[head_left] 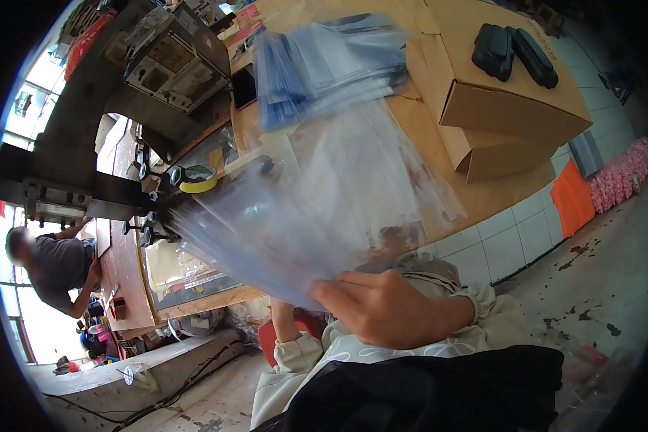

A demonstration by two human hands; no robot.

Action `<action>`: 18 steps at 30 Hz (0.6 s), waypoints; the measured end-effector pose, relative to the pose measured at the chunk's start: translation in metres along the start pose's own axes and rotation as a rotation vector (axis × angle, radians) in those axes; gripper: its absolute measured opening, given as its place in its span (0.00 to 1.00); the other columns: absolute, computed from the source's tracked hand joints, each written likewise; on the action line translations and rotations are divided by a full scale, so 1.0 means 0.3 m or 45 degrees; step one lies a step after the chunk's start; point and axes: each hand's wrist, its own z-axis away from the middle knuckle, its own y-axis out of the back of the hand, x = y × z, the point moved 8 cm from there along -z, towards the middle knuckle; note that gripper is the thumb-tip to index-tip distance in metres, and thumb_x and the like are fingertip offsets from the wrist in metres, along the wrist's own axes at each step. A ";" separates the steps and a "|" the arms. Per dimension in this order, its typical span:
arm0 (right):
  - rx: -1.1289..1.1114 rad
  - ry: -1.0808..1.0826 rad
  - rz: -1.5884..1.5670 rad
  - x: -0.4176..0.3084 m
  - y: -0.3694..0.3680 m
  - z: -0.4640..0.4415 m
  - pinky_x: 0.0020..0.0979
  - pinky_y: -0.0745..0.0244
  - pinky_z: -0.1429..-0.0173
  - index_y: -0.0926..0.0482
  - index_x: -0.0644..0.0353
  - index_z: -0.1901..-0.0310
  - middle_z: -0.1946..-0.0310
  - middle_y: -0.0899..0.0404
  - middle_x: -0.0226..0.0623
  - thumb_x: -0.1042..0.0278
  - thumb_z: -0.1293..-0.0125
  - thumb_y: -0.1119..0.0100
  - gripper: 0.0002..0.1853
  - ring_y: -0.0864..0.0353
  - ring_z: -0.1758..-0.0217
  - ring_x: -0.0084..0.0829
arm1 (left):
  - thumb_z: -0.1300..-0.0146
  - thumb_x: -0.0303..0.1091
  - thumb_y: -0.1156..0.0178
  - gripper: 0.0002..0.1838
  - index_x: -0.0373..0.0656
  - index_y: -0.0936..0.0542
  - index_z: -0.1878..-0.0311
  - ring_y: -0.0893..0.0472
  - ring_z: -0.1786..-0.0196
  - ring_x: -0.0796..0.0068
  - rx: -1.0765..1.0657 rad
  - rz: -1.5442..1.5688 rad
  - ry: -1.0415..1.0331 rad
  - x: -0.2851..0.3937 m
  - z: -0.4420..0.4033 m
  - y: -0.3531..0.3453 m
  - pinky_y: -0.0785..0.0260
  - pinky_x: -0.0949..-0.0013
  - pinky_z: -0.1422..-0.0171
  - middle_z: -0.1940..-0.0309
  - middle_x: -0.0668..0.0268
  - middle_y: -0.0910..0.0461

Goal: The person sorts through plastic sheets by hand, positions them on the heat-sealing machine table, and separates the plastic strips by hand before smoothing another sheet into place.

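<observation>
My right hand [381,306] is closed on the near edge of a sheaf of clear plastic sleeves [266,237], thumb and fingers pinching it. The sleeves are blurred and reach left to the metal clamps of a machine [140,194]. Of my left hand [284,318], only the wrist side shows below the sheaf; its fingers are hidden behind the plastic. A loose pile of clear plastic sleeves [360,165] lies on the table just beyond. Farther back rests a stack of bluish plastic sleeves [331,68].
A cardboard box [511,108] stands at the right with two black cases [515,54] on top. A roll of yellow tape [198,180] and a dark phone [243,88] lie near the machine. Another person [54,266] works at the far left bench.
</observation>
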 end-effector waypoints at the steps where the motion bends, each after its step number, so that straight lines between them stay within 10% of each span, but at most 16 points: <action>1: -0.005 -0.014 -0.186 -0.009 0.061 -0.008 0.37 0.25 0.63 0.30 0.63 0.56 0.73 0.22 0.41 0.75 0.41 0.46 0.11 0.18 0.66 0.35 | 0.36 0.30 0.45 0.29 0.36 0.40 0.33 0.29 0.40 0.64 0.008 0.111 0.028 -0.001 -0.005 0.008 0.39 0.64 0.35 0.42 0.53 0.29; 7: 0.483 -0.404 -1.188 0.282 0.193 0.010 0.30 0.26 0.60 0.34 0.66 0.44 0.66 0.18 0.41 0.74 0.34 0.50 0.17 0.16 0.63 0.31 | 0.33 0.35 0.50 0.29 0.34 0.43 0.32 0.29 0.39 0.55 -0.094 1.117 0.229 0.056 0.023 -0.017 0.34 0.56 0.36 0.39 0.48 0.33; 9: 0.334 -0.699 -0.600 0.489 0.163 0.057 0.32 0.28 0.56 0.30 0.65 0.47 0.62 0.20 0.44 0.73 0.36 0.46 0.16 0.18 0.63 0.35 | 0.31 0.37 0.52 0.28 0.34 0.44 0.32 0.28 0.39 0.51 -0.167 1.509 0.308 0.078 0.044 -0.037 0.32 0.53 0.37 0.38 0.45 0.34; 11: 0.044 -1.048 0.089 0.653 0.134 0.108 0.36 0.30 0.50 0.26 0.64 0.51 0.54 0.23 0.49 0.72 0.38 0.43 0.14 0.21 0.57 0.41 | 0.28 0.31 0.57 0.24 0.36 0.44 0.32 0.29 0.38 0.58 -0.212 0.860 0.484 -0.068 0.007 0.000 0.30 0.61 0.38 0.37 0.49 0.34; 14: 0.392 -0.891 0.727 0.675 0.112 0.136 0.42 0.33 0.47 0.24 0.65 0.55 0.48 0.31 0.52 0.72 0.41 0.41 0.12 0.29 0.48 0.47 | 0.29 0.29 0.55 0.24 0.39 0.44 0.32 0.28 0.38 0.67 -0.160 0.612 0.507 -0.125 0.001 0.019 0.30 0.66 0.37 0.39 0.57 0.32; 18: 0.468 -0.890 0.731 0.710 0.103 0.143 0.45 0.35 0.45 0.23 0.64 0.57 0.49 0.32 0.49 0.71 0.43 0.38 0.13 0.34 0.45 0.47 | 0.29 0.27 0.55 0.23 0.39 0.43 0.32 0.28 0.38 0.70 -0.198 0.677 0.510 -0.118 0.000 0.005 0.30 0.69 0.38 0.40 0.60 0.32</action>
